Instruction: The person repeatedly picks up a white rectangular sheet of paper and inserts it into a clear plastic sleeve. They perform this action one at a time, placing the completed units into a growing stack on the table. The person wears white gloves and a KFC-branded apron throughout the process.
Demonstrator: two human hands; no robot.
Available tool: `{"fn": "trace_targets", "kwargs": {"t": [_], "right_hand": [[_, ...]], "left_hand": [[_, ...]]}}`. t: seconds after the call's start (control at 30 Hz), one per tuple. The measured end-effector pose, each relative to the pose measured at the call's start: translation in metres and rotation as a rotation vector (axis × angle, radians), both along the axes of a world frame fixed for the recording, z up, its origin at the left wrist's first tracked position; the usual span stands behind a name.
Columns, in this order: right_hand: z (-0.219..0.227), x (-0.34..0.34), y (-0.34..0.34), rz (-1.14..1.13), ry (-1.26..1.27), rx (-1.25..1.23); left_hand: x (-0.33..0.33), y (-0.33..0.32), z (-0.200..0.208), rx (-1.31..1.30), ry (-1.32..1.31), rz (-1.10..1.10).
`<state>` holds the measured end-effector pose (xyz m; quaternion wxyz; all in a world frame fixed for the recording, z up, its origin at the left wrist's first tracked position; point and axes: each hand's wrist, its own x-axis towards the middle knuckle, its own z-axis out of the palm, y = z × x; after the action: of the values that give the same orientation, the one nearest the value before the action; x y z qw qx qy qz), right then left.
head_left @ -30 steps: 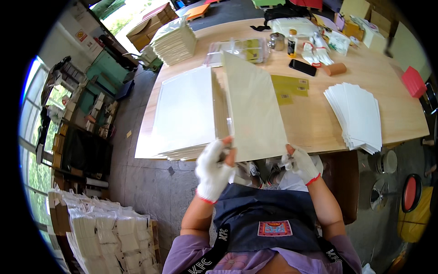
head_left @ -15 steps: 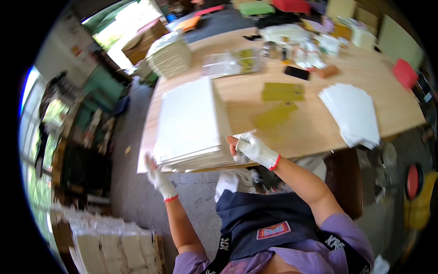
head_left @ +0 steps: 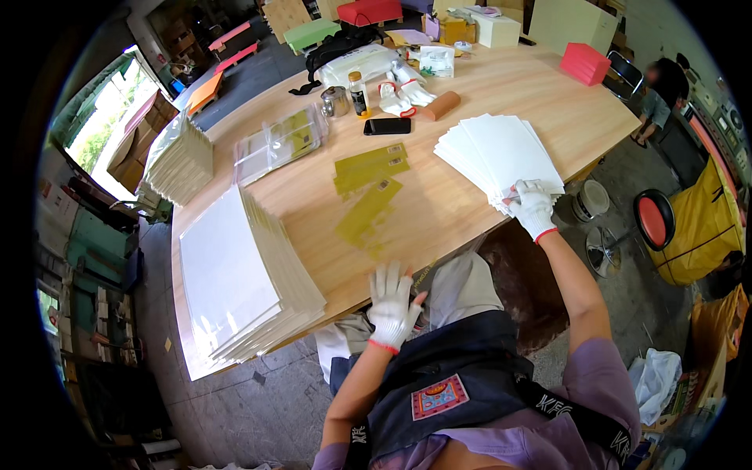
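My right hand (head_left: 533, 205), in a white knit glove with a red cuff and bare fingertips, is closed on the near edge of a fanned stack of white sheets (head_left: 501, 149). My left hand (head_left: 392, 307), gloved the same way, is held by the table's front edge with its fingers spread and nothing in them. Left of it stands a tall stack of large white sheets (head_left: 231, 266) with a glossy top. Between the two stacks lie flat yellow-green printed pieces (head_left: 368, 207), apart from both hands.
The wooden table (head_left: 439, 207) also carries a black phone (head_left: 388, 126), a bottle (head_left: 359, 94), a metal cup (head_left: 334, 102), spare gloves (head_left: 403, 95), a brown roll (head_left: 441, 106), plastic-wrapped packs (head_left: 282, 141) and another paper stack (head_left: 182, 160). A red-seated stool (head_left: 655, 219) and a person (head_left: 666, 94) are at right.
My view has turned to the right. My right hand has left the large stack and come onto the fanned sheets. My left hand has moved from that stack's left corner to its right side.
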<state>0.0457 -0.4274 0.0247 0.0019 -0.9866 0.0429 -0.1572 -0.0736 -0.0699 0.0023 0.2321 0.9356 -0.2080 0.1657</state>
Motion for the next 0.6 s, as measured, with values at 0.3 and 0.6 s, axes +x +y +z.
{"fn": "trace_targets", "kwargs": {"t": [0.3, 0.6], "right_hand": [[0.0, 0.012, -0.01, 0.17, 0.055, -0.15], [0.013, -0.085, 0.003, 0.344, -0.077, 1.075]], "left_hand": [[0.11, 0.045, -0.016, 0.357, -0.008, 0.046], [0.077, 0.027, -0.001, 0.348, 0.131, 0.101]]}}
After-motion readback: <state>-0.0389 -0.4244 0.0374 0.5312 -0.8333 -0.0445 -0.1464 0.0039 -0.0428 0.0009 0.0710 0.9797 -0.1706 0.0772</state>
